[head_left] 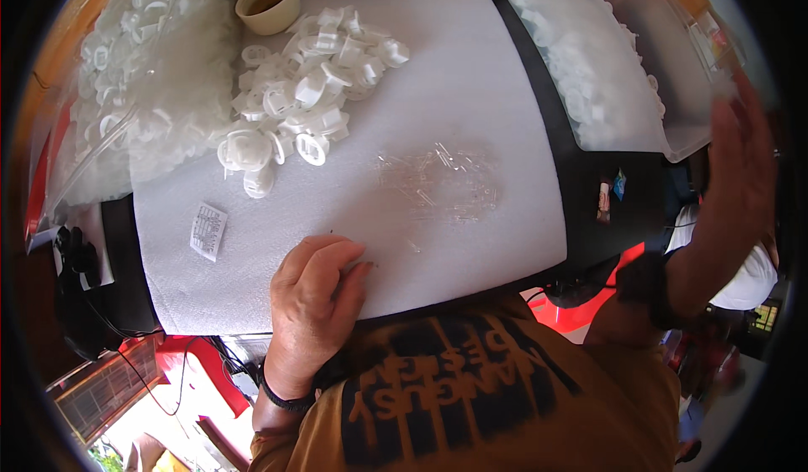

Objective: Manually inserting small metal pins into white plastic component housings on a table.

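My left hand (318,283) rests near the front edge of a white foam sheet (480,274), fingers curled and the thumb close to the index finger. Whatever its fingertips hold, if anything, is too small or hidden to make out. At the far right, my right hand (742,131) is raised beside the wall of a clear plastic bin (665,60); its fingers are blurred, with a whitish smear near their tips. Several thin clear rods (442,182) lie scattered on the foam. Behind them sits a pile of white plastic caps (307,89).
A large clear bag (143,93) of white pieces bulges at the left. A cream cup (268,5) stands at the back. A printed paper slip (208,231) lies on the foam. Two small wrapped items (604,201) lie on the dark table. Black cables (77,257) hang at left.
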Demonstrator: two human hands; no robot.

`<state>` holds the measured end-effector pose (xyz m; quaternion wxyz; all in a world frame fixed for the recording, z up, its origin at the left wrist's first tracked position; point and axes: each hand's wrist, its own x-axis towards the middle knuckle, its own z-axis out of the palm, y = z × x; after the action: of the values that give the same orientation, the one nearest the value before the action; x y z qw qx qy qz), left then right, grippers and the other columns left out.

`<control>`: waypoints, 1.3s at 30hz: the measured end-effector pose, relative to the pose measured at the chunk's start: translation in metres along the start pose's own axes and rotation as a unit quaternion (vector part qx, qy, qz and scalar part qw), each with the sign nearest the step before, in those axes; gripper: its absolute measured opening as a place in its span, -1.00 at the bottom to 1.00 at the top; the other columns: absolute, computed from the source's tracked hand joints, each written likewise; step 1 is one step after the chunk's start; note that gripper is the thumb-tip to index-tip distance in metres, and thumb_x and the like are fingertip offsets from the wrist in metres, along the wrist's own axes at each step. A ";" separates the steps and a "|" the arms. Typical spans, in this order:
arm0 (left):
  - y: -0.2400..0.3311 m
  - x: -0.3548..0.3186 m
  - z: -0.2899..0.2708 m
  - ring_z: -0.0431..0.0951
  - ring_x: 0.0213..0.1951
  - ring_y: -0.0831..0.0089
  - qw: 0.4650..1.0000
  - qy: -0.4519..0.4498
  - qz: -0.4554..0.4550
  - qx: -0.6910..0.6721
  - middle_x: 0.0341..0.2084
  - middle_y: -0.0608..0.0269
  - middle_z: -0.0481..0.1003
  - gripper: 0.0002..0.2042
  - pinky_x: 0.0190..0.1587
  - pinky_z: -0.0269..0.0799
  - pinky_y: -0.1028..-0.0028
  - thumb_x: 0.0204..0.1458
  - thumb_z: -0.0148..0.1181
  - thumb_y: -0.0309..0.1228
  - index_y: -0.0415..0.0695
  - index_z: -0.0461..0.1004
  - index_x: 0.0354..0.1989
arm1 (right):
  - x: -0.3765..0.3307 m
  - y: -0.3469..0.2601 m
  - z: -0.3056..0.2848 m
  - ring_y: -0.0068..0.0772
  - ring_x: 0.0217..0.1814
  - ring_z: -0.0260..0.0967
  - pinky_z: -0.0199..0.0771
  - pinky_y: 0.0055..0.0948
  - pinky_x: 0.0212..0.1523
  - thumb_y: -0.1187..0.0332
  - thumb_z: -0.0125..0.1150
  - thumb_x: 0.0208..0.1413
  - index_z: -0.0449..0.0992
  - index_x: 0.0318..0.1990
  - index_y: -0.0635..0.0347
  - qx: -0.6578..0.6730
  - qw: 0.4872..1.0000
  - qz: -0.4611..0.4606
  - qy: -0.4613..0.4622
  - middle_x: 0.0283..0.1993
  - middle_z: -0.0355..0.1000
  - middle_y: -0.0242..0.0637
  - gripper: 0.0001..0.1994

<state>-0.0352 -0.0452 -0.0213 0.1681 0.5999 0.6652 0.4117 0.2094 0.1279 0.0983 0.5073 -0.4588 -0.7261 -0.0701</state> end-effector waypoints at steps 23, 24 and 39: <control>-0.012 -0.004 -0.013 0.48 -0.40 0.22 0.990 -0.018 0.027 -0.139 -0.44 0.11 0.44 -0.82 -0.36 0.38 0.42 -0.22 0.23 -0.62 -0.23 0.44 -0.38 | -0.076 -0.105 0.149 -0.30 -0.48 0.31 0.31 -0.38 -0.52 0.51 0.09 -0.20 0.47 -0.40 0.20 0.112 0.841 -0.344 -0.402 -0.52 0.26 -0.32 -0.87; -0.013 -0.004 -0.014 0.48 -0.40 0.22 0.990 -0.017 0.026 -0.140 -0.44 0.11 0.44 -0.82 -0.36 0.38 0.42 -0.22 0.23 -0.62 -0.23 0.44 -0.38 | -0.076 -0.104 0.149 -0.29 -0.47 0.32 0.31 -0.39 -0.52 0.53 0.16 -0.23 0.48 -0.42 0.21 0.126 0.841 -0.326 -0.412 -0.48 0.31 -0.33 -0.87; -0.006 0.003 0.000 0.47 -0.47 0.29 0.998 -0.012 -0.003 -0.056 -0.48 0.16 0.44 -0.83 -0.45 0.36 0.43 -0.23 0.21 -0.65 -0.21 0.46 -0.41 | -0.089 -0.027 0.047 -0.49 -0.43 0.32 0.30 -0.58 -0.42 0.31 -0.11 0.09 0.33 -0.28 0.31 0.494 0.648 0.403 -0.417 -0.01 0.34 0.10 -0.78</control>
<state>-0.0400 -0.0416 -0.0250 0.2108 0.5921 0.6410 0.4407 0.1635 0.0856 0.0144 0.2803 -0.3686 -0.5322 0.7088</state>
